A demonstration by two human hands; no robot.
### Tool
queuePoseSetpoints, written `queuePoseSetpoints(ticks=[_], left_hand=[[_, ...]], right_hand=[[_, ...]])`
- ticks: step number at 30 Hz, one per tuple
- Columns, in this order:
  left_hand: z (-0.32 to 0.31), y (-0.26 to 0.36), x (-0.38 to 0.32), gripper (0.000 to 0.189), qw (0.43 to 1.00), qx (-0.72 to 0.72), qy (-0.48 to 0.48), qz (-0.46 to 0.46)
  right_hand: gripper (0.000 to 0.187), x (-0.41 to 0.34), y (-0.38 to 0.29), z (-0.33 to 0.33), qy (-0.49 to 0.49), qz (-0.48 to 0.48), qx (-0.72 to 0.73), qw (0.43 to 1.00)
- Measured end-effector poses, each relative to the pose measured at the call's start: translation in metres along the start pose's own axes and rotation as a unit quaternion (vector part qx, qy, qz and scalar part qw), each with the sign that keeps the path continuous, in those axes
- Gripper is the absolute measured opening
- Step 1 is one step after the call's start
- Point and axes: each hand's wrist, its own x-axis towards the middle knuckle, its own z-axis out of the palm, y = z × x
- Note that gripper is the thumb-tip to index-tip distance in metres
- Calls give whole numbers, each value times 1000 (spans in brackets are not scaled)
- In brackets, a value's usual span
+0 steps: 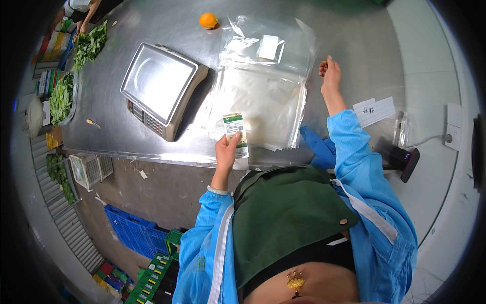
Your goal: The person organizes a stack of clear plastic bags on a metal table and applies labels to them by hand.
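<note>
Between the thumb and fingers of my left hand (pixel 226 152) is a strip of printed labels (pixel 234 123), green and white, held over the table's front edge. My right hand (pixel 331 76) hovers or rests over the steel at the right, fingers curled and thumb extended; nothing shows in it. Just left of it lies a stack of clear plastic bags (pixel 262 102). A small packet with a white insert (pixel 269 47) sits on the upper bags. To the left of the bags stands a weighing scale (pixel 161 85) with a bare steel pan.
An orange (pixel 208 21) lies beyond the scale on the steel table (pixel 114 140). Leafy greens (pixel 62 98) line the left side, near another person's hand (pixel 81 30). Handwritten paper (pixel 374 111), a blue cloth (pixel 319 146) and a small dark device (pixel 404 161) are at the right.
</note>
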Motion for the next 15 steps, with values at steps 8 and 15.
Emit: queuePoseSetpoints(ticks=[8, 15], left_hand=[[21, 13, 3, 24, 975, 125, -154, 98], [33, 42, 4, 11, 996, -12, -49, 72]], right_hand=[[21, -138, -4, 54, -545, 15, -240, 803], [22, -162, -19, 64, -518, -102, -360, 769]])
